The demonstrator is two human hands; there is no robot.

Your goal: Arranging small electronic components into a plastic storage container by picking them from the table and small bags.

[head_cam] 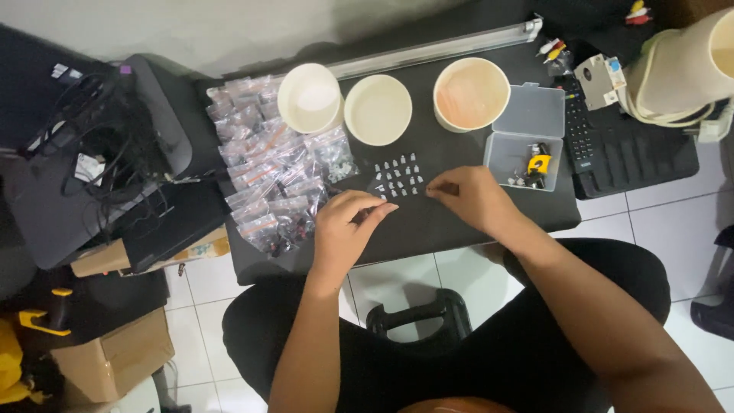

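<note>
Matt black tabletop (pixel 459 222), glossy clear plastic bags (pixel 275 176), 3 smooth paper bowls (pixel 378 109).

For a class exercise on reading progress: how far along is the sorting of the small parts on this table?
Done: a pile of filled bags lies at the left. In hand: the left hand and right hand pinch at the rows of small pale parts laid out on the table. Left: those loose parts, not yet bagged. What the three cups hold cannot be told.
</note>
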